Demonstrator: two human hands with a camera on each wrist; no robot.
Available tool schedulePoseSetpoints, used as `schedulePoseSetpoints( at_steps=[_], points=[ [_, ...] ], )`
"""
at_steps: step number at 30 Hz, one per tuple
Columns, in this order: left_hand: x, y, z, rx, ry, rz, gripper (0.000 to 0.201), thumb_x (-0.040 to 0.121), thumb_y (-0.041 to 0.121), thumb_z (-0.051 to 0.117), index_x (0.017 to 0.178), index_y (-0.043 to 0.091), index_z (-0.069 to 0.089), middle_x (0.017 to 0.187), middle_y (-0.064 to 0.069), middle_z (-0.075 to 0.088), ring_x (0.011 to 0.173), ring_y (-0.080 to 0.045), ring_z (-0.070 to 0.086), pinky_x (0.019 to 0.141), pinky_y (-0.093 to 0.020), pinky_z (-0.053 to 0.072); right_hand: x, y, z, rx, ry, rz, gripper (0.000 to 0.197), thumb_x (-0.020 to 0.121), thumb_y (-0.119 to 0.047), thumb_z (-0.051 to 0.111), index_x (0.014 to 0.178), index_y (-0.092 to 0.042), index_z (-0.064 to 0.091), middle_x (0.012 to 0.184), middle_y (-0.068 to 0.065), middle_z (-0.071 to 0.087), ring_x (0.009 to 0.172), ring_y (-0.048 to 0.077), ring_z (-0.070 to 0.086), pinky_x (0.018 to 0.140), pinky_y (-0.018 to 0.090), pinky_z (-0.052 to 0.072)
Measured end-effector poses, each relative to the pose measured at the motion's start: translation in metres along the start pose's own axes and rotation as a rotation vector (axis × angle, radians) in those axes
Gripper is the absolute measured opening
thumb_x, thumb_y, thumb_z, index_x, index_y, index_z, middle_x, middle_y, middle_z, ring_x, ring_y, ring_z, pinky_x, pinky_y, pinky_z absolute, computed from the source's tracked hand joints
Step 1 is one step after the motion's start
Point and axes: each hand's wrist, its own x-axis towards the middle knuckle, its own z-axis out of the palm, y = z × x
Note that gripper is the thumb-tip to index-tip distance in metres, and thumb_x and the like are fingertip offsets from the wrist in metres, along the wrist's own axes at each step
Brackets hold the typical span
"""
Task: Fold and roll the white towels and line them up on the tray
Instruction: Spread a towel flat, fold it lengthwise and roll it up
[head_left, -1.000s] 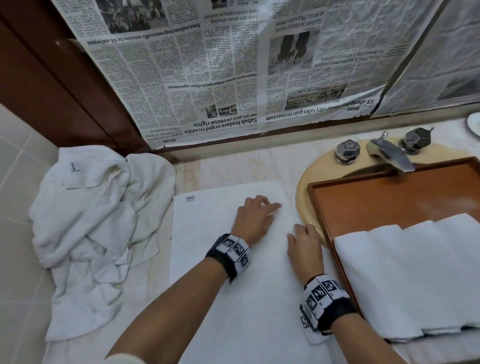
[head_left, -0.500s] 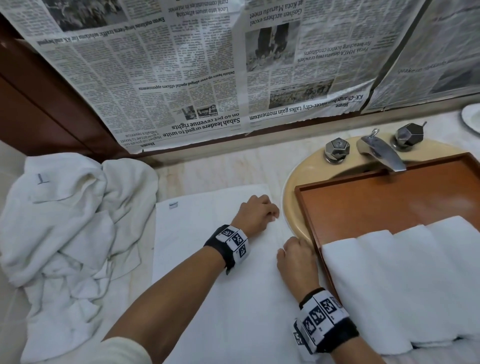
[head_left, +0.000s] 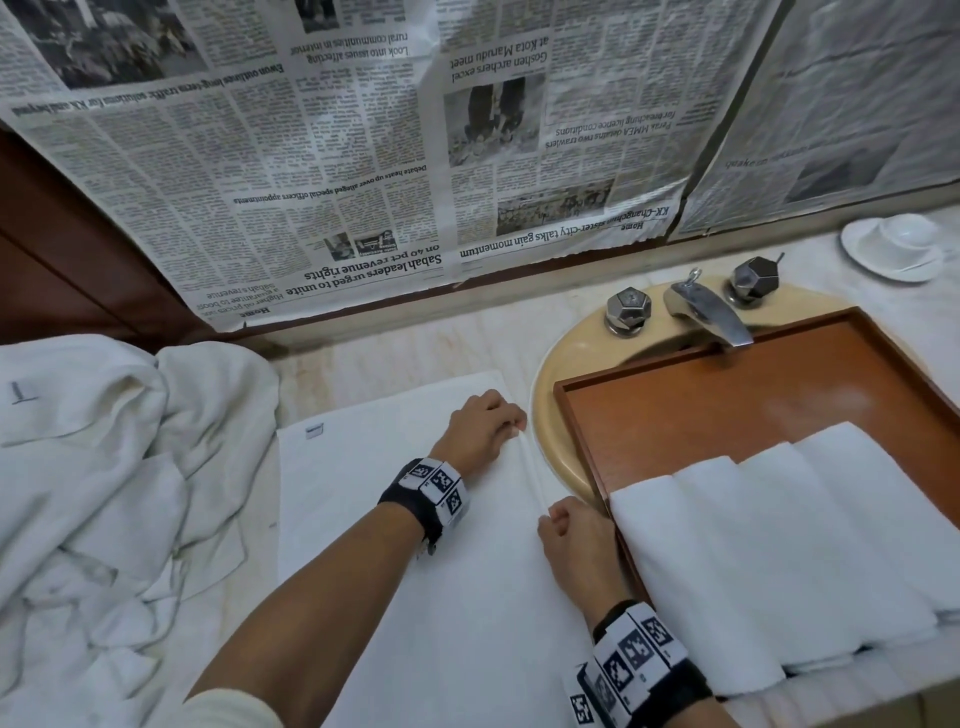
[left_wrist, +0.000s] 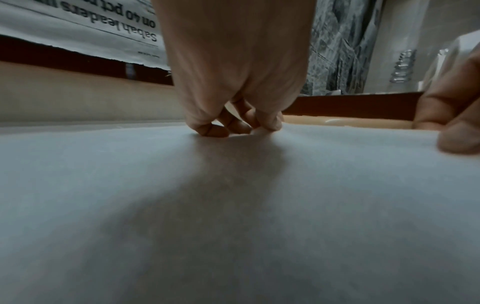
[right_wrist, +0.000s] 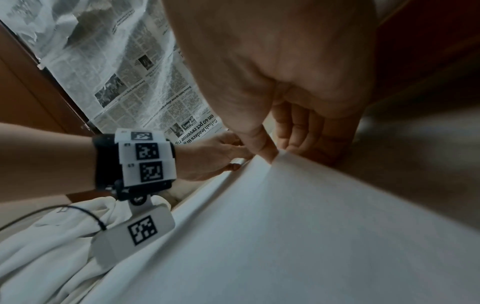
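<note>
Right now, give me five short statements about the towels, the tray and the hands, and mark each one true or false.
1. Both hands, left hand and right hand, pinch the right edge of the flat towel. True.
2. The tray holds no towels. False: folded towels lie in a row on it.
3. A crumpled pile of towels lies left of the flat towel. True.
4. The tray sits over the sink. True.
5. The flat towel is fully rolled up. False: it lies spread out, only its right edge lifted.

rolled towels (head_left: 810, 545) hide the tray's (head_left: 727, 410) near floor. crumpled towel pile (head_left: 93, 467) cut off at left edge. flat towel (left_wrist: 233, 205) blurred in left wrist view.
</note>
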Motion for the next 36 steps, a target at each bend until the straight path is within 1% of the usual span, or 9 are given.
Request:
schedulePoseSetpoints(
  at_steps=[6, 11, 15, 18, 21, 26, 30, 33, 36],
  points=[
    [0.010, 0.010, -0.004, 0.012, 0.023, -0.019, 0.014, 0.097, 0.015, 0.058, 0.104, 0.018, 0.069, 0.099, -0.002, 0.052, 0.095, -0.024, 0.052, 0.086, -0.044, 0.048, -0.010, -0.001, -0.001, -0.070, 0.083, -0.078, 0.019, 0.092, -0.019, 0.060, 0.075, -0.012, 0.056, 0.066, -0.001, 0.059, 0.062, 0.015, 0.055, 0.058, 0.028, 0.042],
    [-0.027, 0.009, -0.025, -0.206, 0.221, -0.045, 0.014, 0.096, 0.014, 0.057, 0.102, 0.018, 0.070, 0.093, -0.003, 0.056, 0.090, -0.020, 0.055, 0.084, -0.030, 0.043, -0.033, -0.023, -0.003, -0.069, 0.136, -0.240, 0.023, 0.089, -0.017, 0.065, 0.070, -0.017, 0.052, 0.059, -0.006, 0.054, 0.057, 0.012, 0.053, 0.055, 0.034, 0.045],
    [-0.087, -0.006, -0.062, -0.302, 0.413, -0.079, 0.009, 0.097, 0.017, 0.061, 0.099, 0.022, 0.069, 0.092, 0.005, 0.065, 0.088, -0.011, 0.058, 0.081, -0.025, 0.044, -0.064, -0.066, 0.017, -0.070, 0.041, -0.415, 0.025, 0.089, -0.017, 0.064, 0.070, -0.018, 0.048, 0.059, -0.007, 0.050, 0.055, 0.007, 0.047, 0.050, 0.015, 0.031],
    [-0.137, -0.029, -0.093, -0.355, 0.481, -0.147, 0.009, 0.097, 0.019, 0.062, 0.098, 0.026, 0.067, 0.098, 0.014, 0.067, 0.094, -0.009, 0.061, 0.083, -0.026, 0.048, -0.088, -0.102, 0.046, -0.088, -0.062, -0.523, 0.026, 0.091, -0.018, 0.060, 0.071, -0.019, 0.044, 0.063, -0.007, 0.047, 0.057, 0.008, 0.043, 0.054, 0.023, 0.031],
    [-0.182, -0.057, -0.118, -0.378, 0.533, -0.224, 0.007, 0.097, 0.019, 0.063, 0.095, 0.025, 0.067, 0.098, 0.015, 0.068, 0.091, -0.006, 0.064, 0.078, -0.017, 0.047, -0.106, -0.129, 0.087, -0.140, -0.168, -0.580, 0.021, 0.095, -0.021, 0.054, 0.076, -0.019, 0.043, 0.071, -0.003, 0.049, 0.064, 0.016, 0.049, 0.058, 0.033, 0.039],
    [-0.235, -0.103, -0.112, -0.396, 0.360, -0.472, 0.017, 0.097, 0.022, 0.061, 0.105, 0.036, 0.066, 0.099, 0.014, 0.069, 0.088, 0.006, 0.062, 0.078, -0.014, 0.045, -0.114, -0.137, 0.155, -0.294, -0.333, -0.521, 0.015, 0.097, -0.022, 0.047, 0.084, -0.016, 0.044, 0.082, 0.001, 0.053, 0.073, 0.020, 0.051, 0.049, 0.023, 0.026],
    [-0.238, -0.109, -0.109, -0.471, 0.350, -0.564, 0.025, 0.089, 0.038, 0.072, 0.113, 0.033, 0.064, 0.096, 0.011, 0.066, 0.083, 0.001, 0.063, 0.076, -0.011, 0.044, -0.118, -0.135, 0.177, -0.358, -0.360, -0.480, 0.013, 0.097, -0.021, 0.047, 0.085, -0.015, 0.044, 0.085, 0.003, 0.055, 0.075, 0.021, 0.053, 0.059, 0.030, 0.033],
    [-0.233, -0.112, -0.108, -0.436, 0.348, -0.576, 0.036, 0.086, 0.020, 0.074, 0.118, 0.024, 0.058, 0.091, 0.006, 0.062, 0.074, -0.004, 0.058, 0.073, -0.012, 0.043, -0.122, -0.134, 0.181, -0.362, -0.354, -0.462, 0.013, 0.097, -0.020, 0.046, 0.085, -0.015, 0.044, 0.087, 0.004, 0.057, 0.076, 0.022, 0.053, 0.061, 0.031, 0.034],
    [-0.227, -0.116, -0.106, -0.395, 0.385, -0.555, 0.042, 0.089, 0.008, 0.066, 0.126, 0.023, 0.053, 0.102, 0.002, 0.063, 0.082, -0.008, 0.059, 0.081, -0.019, 0.046, -0.126, -0.132, 0.180, -0.380, -0.409, -0.482, 0.014, 0.098, -0.022, 0.047, 0.085, -0.014, 0.046, 0.088, 0.006, 0.060, 0.079, 0.025, 0.057, 0.062, 0.033, 0.038]
  ],
)
